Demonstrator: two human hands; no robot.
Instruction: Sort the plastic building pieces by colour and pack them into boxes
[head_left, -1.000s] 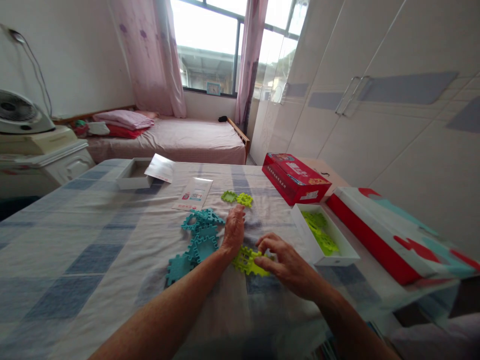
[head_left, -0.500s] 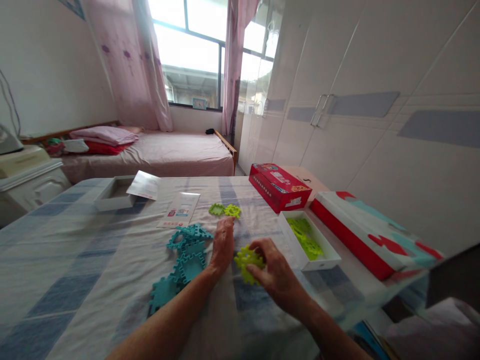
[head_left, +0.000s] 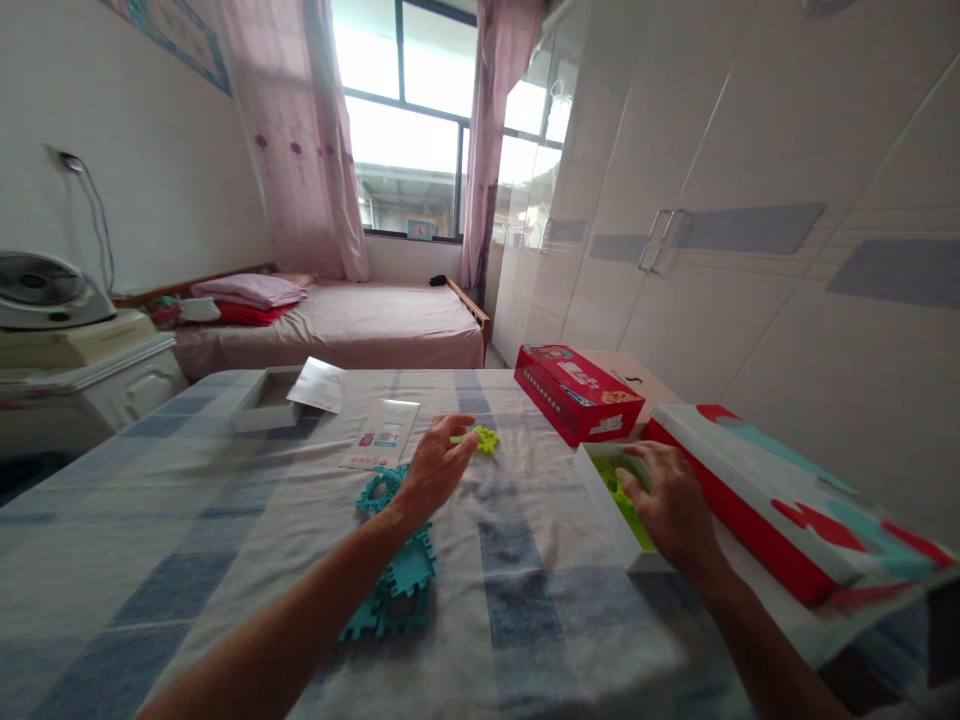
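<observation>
My left hand (head_left: pixel 433 466) reaches forward over the checked tablecloth (head_left: pixel 517 600), its fingertips pinched on a lime-green puzzle piece (head_left: pixel 486 439) lying past them. Teal interlocking puzzle pieces (head_left: pixel 401 585) lie under and beside my left forearm. My right hand (head_left: pixel 671 505) is palm down inside the white tray (head_left: pixel 596 480), fingers bent over the lime-green pieces in the tray (head_left: pixel 621 500). What is under the palm is hidden.
A red box (head_left: pixel 577 390) stands behind the tray and a long red-and-white box (head_left: pixel 772 500) lies along the right edge. A leaflet (head_left: pixel 382 435) and a white box lid (head_left: pixel 262 405) lie further back. Beyond are a bed (head_left: pixel 345 320), a fan (head_left: pixel 37 290) and a wardrobe (head_left: pixel 750 230).
My right hand carried the lime-green assembly off the cloth and moved right into the white tray. My left hand stretched forward to the lime-green pieces further back. The view tilted up.
</observation>
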